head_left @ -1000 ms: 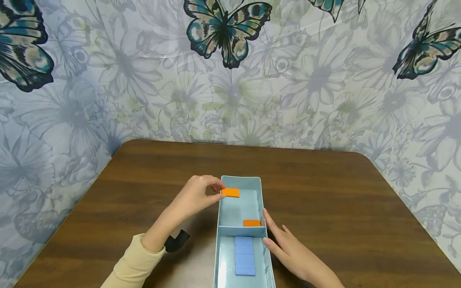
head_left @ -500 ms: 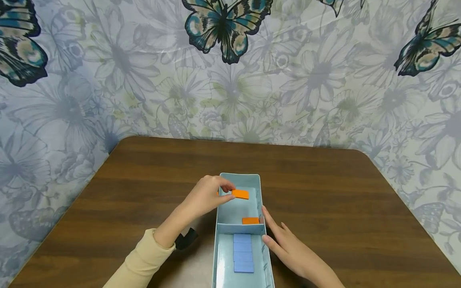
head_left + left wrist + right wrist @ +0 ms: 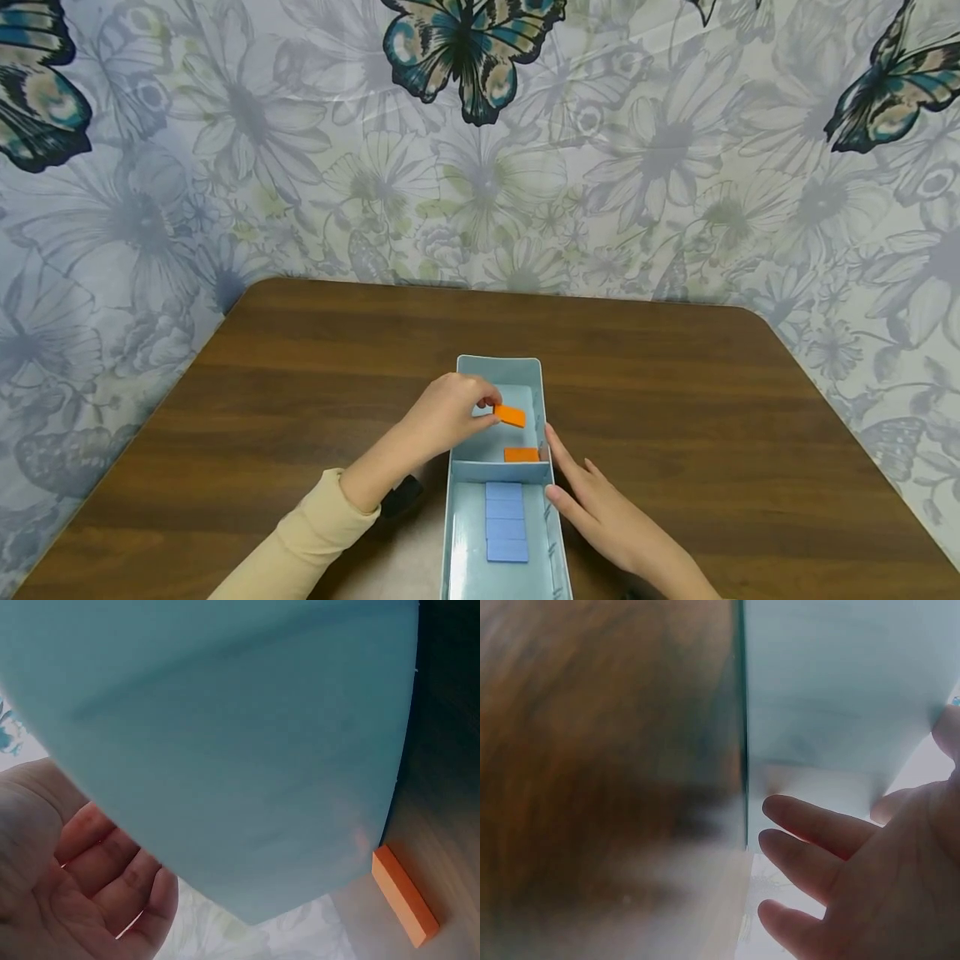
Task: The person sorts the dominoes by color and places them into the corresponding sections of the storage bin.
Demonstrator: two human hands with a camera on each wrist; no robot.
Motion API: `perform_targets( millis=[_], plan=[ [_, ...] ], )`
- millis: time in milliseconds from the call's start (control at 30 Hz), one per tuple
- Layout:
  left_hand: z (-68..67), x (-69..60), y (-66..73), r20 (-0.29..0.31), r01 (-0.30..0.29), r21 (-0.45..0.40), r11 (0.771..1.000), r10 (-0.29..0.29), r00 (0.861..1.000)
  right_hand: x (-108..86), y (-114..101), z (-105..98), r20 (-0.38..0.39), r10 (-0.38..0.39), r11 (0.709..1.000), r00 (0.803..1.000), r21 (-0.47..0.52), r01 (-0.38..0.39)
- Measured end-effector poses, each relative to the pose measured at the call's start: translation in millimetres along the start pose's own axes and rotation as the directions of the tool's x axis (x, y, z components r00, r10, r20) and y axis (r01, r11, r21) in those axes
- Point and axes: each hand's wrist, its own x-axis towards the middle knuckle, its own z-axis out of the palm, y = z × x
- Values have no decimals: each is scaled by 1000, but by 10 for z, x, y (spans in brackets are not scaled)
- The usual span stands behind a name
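Note:
My left hand point(image 3: 448, 414) pinches an orange block point(image 3: 512, 417) between thumb and fingers, over the far compartment of a pale blue box point(image 3: 467, 533). The held block is tilted. Below it, a second orange block point(image 3: 522, 455) lies in that compartment against the divider. Fingers of my right hand point(image 3: 611, 517) are extended and touch the box's right outer wall. In the left wrist view, another orange block point(image 3: 405, 896) lies on the table beside the box; the left hand hides it in the head view. The box wall hides the left fingertips in the wrist view.
Blue blocks point(image 3: 507, 529) lie in a column in the near compartment. The box's near end runs out of the head view. Under it is a brown wooden table point(image 3: 337, 333), with a flowered, butterfly-patterned wall point(image 3: 600, 208) behind.
My left hand has moved right and slightly nearer, carrying the orange block from the box's left rim to over the far compartment. The block has tilted. My right hand stays at the box wall.

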Motion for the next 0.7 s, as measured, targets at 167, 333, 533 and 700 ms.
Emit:
perform_targets(
  millis=[167,333,533,700],
  plan=[
    [43,62,10,36,-14,49,999,12,999,15,-5,-26,-6,-6,1000,1000,-1,6],
    [110,90,43,74,-8,78,997,2,997,10,-20,-23,1,11,1000,1000,4,-11],
    [173,99,53,107,-8,80,997,0,994,3,-25,6,4,12,1000,1000,6,-12],
    [206,131,44,107,-19,90,996,9,994,11,-27,-1,7,22,1000,1000,8,-22]
  ],
)
